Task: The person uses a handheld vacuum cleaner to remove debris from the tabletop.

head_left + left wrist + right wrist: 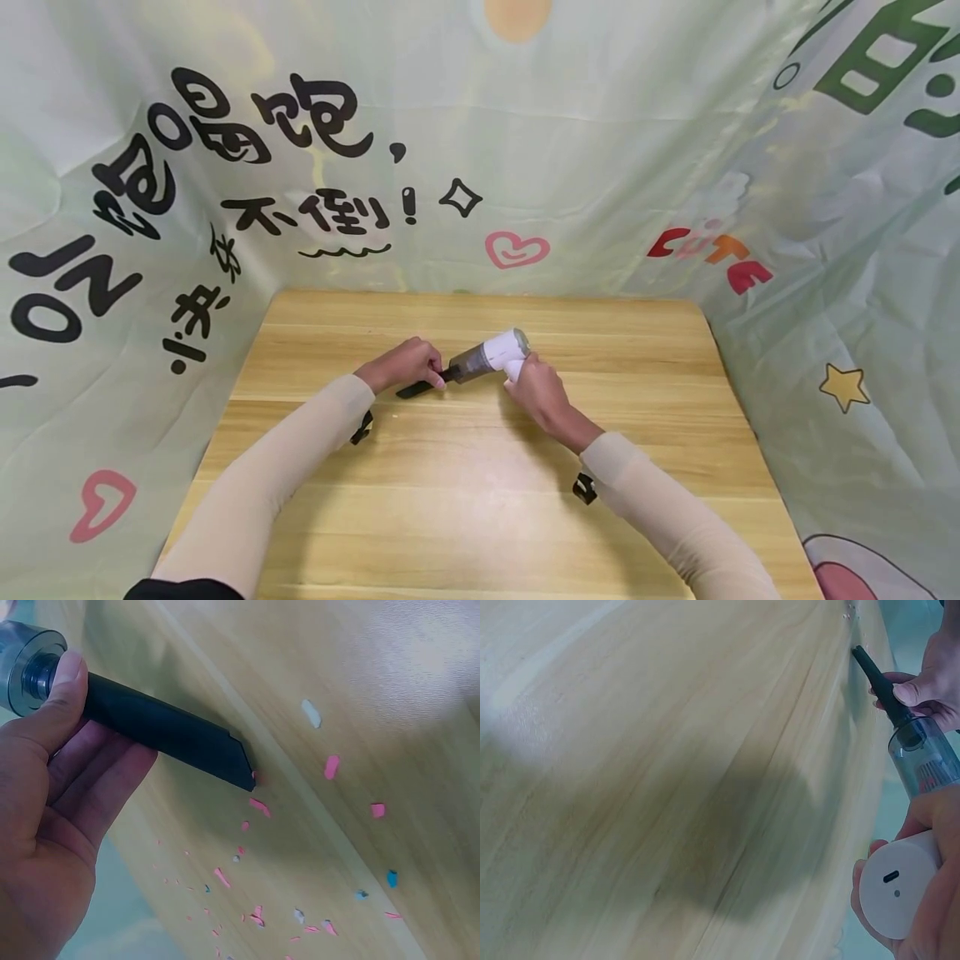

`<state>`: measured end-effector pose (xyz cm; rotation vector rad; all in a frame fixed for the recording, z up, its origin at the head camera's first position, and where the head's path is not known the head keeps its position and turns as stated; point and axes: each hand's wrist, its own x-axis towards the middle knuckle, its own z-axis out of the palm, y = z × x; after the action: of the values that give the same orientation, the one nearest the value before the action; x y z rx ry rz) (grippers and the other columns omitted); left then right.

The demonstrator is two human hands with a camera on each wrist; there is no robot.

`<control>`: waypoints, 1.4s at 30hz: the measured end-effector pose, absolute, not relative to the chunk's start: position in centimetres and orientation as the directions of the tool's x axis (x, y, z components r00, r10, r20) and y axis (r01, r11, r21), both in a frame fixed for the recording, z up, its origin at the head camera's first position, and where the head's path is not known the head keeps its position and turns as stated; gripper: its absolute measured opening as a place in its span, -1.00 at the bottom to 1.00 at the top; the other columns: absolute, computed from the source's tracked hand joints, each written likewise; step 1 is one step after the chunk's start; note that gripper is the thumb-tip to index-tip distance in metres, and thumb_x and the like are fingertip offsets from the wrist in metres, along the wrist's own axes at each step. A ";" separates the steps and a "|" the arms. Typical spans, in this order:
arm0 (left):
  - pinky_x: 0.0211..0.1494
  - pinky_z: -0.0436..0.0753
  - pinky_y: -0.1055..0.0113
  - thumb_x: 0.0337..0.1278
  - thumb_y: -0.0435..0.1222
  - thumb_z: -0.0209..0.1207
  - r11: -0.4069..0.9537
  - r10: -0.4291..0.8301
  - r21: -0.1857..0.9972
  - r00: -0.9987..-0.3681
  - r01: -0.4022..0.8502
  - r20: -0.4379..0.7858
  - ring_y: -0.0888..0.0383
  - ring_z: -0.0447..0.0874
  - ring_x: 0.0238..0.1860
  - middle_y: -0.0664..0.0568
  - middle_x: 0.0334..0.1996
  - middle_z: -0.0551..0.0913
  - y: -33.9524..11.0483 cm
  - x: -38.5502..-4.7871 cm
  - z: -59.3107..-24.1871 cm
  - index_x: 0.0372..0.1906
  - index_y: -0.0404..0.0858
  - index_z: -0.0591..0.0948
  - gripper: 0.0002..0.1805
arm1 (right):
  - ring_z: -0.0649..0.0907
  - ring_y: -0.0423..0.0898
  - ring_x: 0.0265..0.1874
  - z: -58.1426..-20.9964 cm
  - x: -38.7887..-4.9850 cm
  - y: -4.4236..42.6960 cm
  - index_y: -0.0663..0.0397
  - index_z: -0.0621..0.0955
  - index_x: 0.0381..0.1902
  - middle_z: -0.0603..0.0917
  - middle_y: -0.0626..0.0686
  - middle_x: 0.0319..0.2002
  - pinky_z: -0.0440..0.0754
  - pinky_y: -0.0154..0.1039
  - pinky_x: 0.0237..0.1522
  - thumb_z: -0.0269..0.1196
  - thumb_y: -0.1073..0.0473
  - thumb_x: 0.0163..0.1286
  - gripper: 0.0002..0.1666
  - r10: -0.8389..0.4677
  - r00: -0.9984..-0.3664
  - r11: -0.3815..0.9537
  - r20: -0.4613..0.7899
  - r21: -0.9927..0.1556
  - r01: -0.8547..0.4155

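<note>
Above table [480, 500], handheld vacuum [501, 348], clear cup [915, 759], pinkish specks [928, 781] inside

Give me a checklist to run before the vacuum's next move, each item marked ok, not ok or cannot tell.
1. Right hand gripping the handheld vacuum by its white handle: ok.
2. Left hand steadying the black crevice nozzle: ok, thumb and fingers pinch it near its base.
3. Nozzle joined to the clear dust cup: ok by look; how firmly, cannot tell.
4. Nozzle tip close to scraps: ok, a pink scrap lies just off it.
5. Wooden tabletop free of scraps: not ok, pink, blue and pale bits lie scattered.
6. Vacuum switched on: cannot tell.
</note>
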<state>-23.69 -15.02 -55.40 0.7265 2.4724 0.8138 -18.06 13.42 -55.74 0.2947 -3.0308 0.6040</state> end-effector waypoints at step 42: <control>-0.32 0.55 0.40 0.09 -0.11 0.51 0.703 0.596 0.608 -0.772 0.369 -0.220 0.30 0.46 -0.52 0.16 -0.49 0.74 -17.2 -21.7 -55.8 -0.41 -0.12 0.76 -0.80 | 0.58 -0.02 -0.64 -56.3 -16.5 11.8 0.57 0.53 -0.10 0.64 0.24 -0.48 0.55 -0.26 -0.68 0.39 0.16 0.21 -0.47 -0.193 -0.979 0.889 0.071 -0.410 -0.205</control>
<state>-21.67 -17.19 -55.85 0.7477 2.5083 0.7714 -16.48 11.76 -56.31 0.3181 -3.0255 0.6608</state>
